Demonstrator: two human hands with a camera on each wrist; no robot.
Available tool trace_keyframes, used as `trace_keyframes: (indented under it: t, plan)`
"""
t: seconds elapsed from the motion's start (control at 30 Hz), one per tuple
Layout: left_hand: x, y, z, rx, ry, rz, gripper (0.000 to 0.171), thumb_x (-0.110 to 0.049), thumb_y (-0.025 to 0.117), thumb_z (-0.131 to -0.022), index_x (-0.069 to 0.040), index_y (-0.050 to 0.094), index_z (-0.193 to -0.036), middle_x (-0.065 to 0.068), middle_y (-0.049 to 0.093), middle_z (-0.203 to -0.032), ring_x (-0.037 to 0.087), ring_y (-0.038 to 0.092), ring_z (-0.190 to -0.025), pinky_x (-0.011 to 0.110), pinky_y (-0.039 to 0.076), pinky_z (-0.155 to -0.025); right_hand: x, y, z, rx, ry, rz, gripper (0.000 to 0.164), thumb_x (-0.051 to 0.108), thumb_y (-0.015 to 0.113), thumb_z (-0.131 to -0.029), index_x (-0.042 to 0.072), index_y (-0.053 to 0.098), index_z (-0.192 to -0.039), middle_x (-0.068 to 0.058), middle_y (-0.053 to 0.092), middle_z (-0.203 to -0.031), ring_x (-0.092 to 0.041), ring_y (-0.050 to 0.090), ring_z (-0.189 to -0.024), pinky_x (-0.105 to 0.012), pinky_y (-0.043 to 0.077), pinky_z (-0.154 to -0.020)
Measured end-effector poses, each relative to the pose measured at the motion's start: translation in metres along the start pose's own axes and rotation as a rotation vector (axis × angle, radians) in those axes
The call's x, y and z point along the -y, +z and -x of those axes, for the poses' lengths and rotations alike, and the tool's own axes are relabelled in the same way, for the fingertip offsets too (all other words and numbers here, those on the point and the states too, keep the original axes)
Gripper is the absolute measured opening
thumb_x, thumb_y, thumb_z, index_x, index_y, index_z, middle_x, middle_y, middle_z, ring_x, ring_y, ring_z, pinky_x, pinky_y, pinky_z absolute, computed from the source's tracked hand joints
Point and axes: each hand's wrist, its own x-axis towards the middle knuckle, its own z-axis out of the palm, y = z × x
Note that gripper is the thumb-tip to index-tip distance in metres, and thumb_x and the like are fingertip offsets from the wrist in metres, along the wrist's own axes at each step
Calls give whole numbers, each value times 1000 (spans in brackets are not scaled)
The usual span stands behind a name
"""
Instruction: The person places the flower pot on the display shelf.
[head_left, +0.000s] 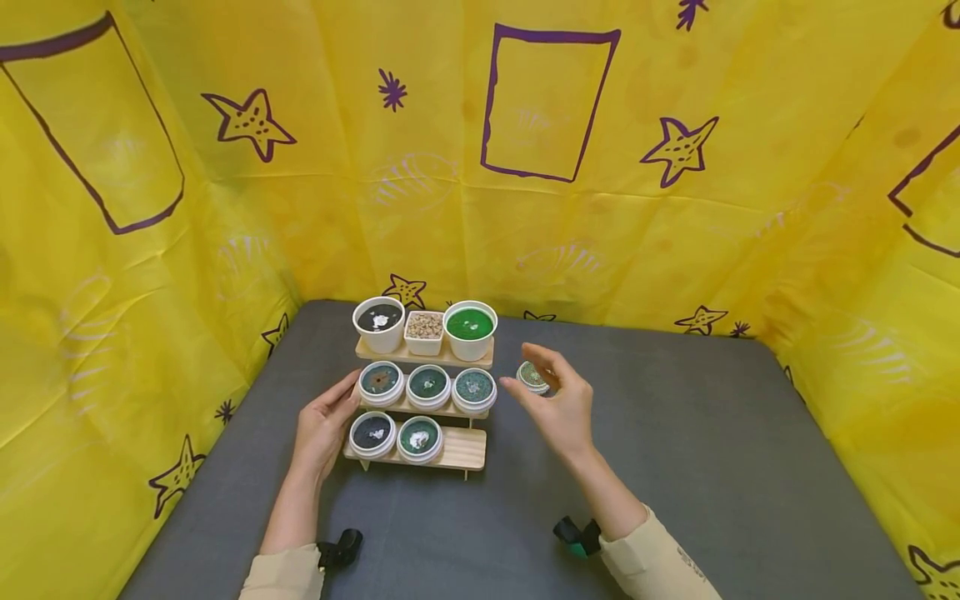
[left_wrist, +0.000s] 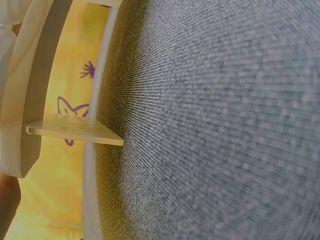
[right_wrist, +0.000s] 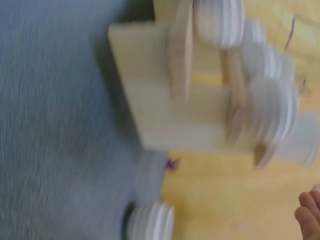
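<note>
A three-tier wooden stand (head_left: 463, 448) carries several white jars and cups with dark, green and blue-grey fillings. My left hand (head_left: 322, 429) holds its left side, by the end of the middle shelf; its fingertips are partly hidden behind the shelf and jars. Past the stand's right side, my right hand (head_left: 561, 408) is held with thumb and fingers spread apart and nothing between them. Just beyond it, a small white jar with a speckled green filling (head_left: 531, 375) stands on the table, partly covered by the fingers. In the right wrist view this jar (right_wrist: 150, 222) shows at the bottom.
On the top tier, a square white cup of beige bits (head_left: 424, 329) sits between a dark-filled cup (head_left: 380, 327) and a green-filled cup (head_left: 470, 328). The bottom shelf holds two jars at its left. Yellow patterned cloth (head_left: 420, 225) walls in the grey table (head_left: 712, 467).
</note>
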Motion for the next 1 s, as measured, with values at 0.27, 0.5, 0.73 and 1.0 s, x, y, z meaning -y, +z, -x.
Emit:
trace_keyframes:
  t: [0.27, 0.5, 0.73, 1.0]
  plan:
    - [0, 0, 0, -5, -11, -18, 52, -4, 55, -99, 11, 37, -146, -27, 67, -111, -13, 59, -111, 5, 48, -95, -39, -9, -17, -9, 189, 106, 53, 23, 86, -76, 9, 67, -124, -14, 69, -125, -29, 65, -120, -41, 53, -106]
    - [0, 0, 0, -8, -20, -18, 53, -4, 56, -99, 11, 37, -146, -27, 66, -111, -13, 59, -111, 5, 48, -96, -62, -9, -15, 37, 293, 176, 61, 25, 86, -76, 5, 63, -129, -14, 67, -130, -32, 61, -126, -45, 51, -107]
    - [-1, 1, 0, -11, -18, -19, 53, -3, 55, -99, 11, 37, -146, -27, 66, -111, -13, 59, -111, 5, 48, -96, -83, -6, -12, 85, 333, 256, 65, 25, 85, -77, 1, 60, -131, -18, 64, -133, -36, 60, -126, -47, 50, -108]
    - [0, 0, -1, -7, -12, -22, 53, -3, 56, -99, 11, 37, -146, -27, 67, -112, -13, 59, -111, 5, 48, -96, -101, -3, -10, 114, 391, 284, 69, 31, 86, -76, 2, 58, -132, -19, 63, -134, -36, 59, -126, -47, 49, -109]
